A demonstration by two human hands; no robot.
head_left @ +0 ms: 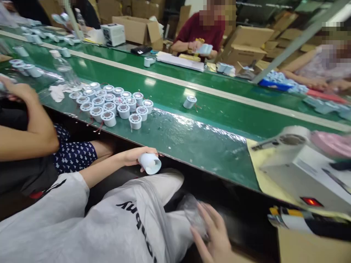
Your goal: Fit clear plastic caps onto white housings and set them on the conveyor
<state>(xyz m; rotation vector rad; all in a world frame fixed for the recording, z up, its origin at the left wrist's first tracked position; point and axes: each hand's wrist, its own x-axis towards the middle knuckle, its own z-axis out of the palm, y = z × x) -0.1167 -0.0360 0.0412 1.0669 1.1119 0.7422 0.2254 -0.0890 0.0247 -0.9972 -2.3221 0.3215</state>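
Light-blue cylindrical housing [146, 162] is gripped in left hand [135, 155] beside counter [197, 149]; blurred clear plastic [194, 214] is held in right hand [214, 228].

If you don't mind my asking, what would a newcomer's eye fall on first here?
Probably the cluster of pale blue round parts on the green bench, left of centre. Next might come the pale blue hollow piece in the left hand, by the bench's near edge, and the red-lit switch on the machine at right.

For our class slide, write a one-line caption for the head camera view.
The left hand holds a hollow pale-blue part beside the green bench; the right hand touches a blurred clear object.
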